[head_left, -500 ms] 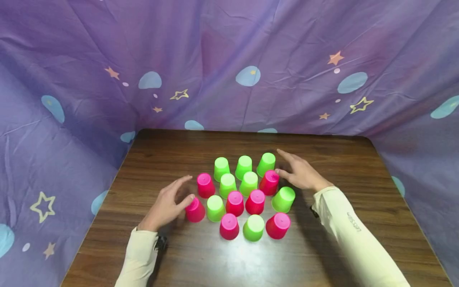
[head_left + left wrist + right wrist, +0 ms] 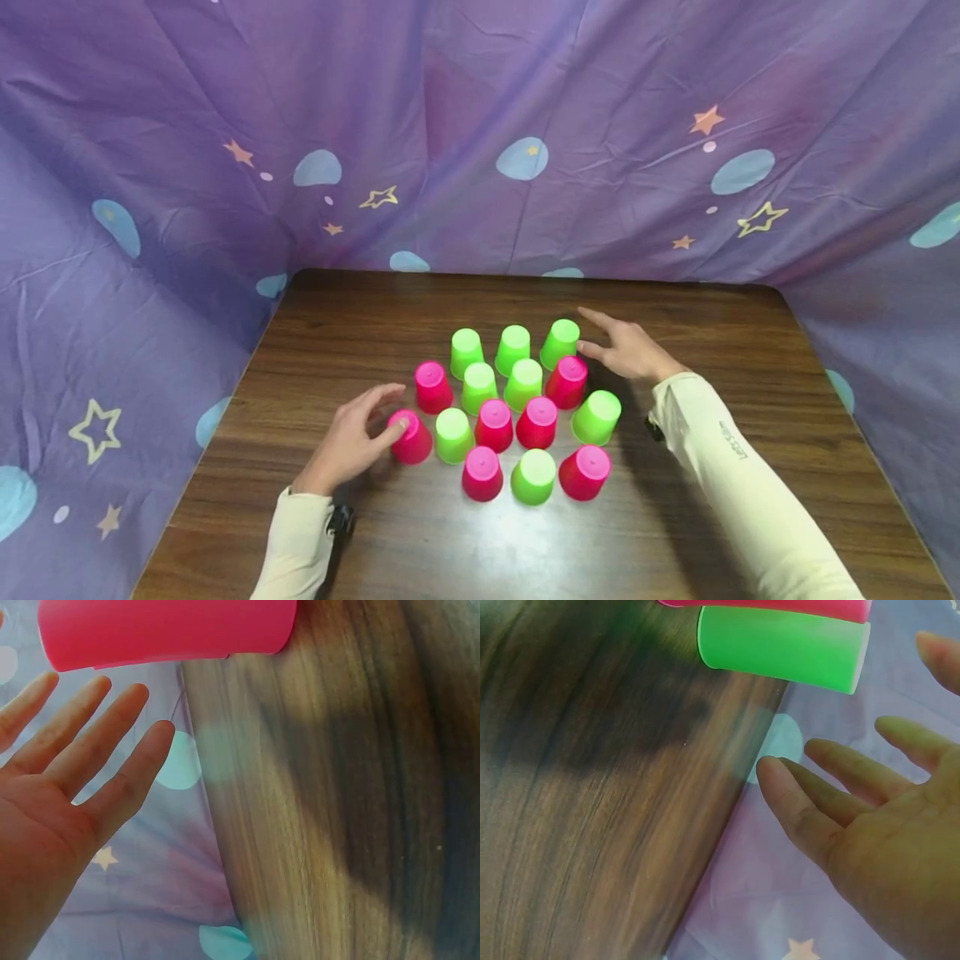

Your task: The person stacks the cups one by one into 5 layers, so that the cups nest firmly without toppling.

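Several pink and green cups stand upside down in rows on the brown table. My left hand (image 2: 352, 440) is at the left end of the group, thumb tip overlapping the leftmost pink cup (image 2: 412, 442) in the head view. In the left wrist view, its spread fingers (image 2: 97, 746) are just below a pink cup (image 2: 169, 630). On the far right, my right hand (image 2: 632, 350) has its thumb at the side of a green cup (image 2: 560, 346); its index finger points past the cup. The right wrist view shows those fingers (image 2: 799, 814) spread, apart from another green cup (image 2: 784, 646).
Closest to me is a row with a pink cup (image 2: 482, 475), a green cup (image 2: 533, 477) and another pink cup (image 2: 586, 473). A purple curtain (image 2: 465, 100) with stars hangs behind and beside the wooden table (image 2: 420, 542).
My left hand has come slightly nearer to me, its fingers bent a little more. My right hand has shifted a bit farther away, its thumb from the pink cup's top to the green cup behind.
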The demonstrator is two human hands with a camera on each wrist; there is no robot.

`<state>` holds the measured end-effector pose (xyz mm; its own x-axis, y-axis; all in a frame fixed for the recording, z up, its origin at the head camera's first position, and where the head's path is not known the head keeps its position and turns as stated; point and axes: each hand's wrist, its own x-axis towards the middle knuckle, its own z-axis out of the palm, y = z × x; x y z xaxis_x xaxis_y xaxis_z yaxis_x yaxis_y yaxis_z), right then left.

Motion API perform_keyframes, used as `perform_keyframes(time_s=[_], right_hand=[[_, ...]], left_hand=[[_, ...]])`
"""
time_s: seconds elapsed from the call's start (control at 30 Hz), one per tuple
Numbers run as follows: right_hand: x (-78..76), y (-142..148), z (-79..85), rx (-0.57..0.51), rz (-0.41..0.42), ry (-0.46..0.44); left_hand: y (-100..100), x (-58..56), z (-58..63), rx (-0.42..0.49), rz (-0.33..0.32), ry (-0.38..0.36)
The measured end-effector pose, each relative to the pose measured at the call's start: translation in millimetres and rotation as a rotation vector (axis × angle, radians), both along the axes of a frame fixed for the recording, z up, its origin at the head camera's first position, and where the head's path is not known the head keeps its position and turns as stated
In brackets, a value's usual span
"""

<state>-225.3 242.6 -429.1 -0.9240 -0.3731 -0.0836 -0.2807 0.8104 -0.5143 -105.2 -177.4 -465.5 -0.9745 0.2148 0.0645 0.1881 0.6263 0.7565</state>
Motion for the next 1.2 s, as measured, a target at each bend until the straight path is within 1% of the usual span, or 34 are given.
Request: perform_keyframes(time_s=[0.13, 0.33, 0.6, 0.8, 0.97, 1.2], right_hand=[[-8.0, -2, -1.0, -0.018, 0.005, 0.001], [-17.8, -6, -4.1, -0.030, 0.011, -0.030], [-24.0, -11, -9.8, -0.061, 0.006, -0.054], [-27.4, -13, -15.1, -0.084, -0.011, -0.087], [-30.0, -12, -18.4, -0.086, -0.018, -0.070], [-33.1, -13, -20.9, -0.111, -0.014, -0.061]], left_hand=[[1, 1.8, -2.0, 0.020, -0.007, 0.017], [1, 3.2, -7.8, 0.020, -0.020, 0.054], [3, 7.1, -9.9, 0.039, -0.008, 0.010], [3, 8.1, -11.3, 0.044, 0.000, 0.030], [3, 8.1, -13.9, 0.045, 0.005, 0.040], [1, 9.2, -15.1, 0.042, 0.004, 0.029]])
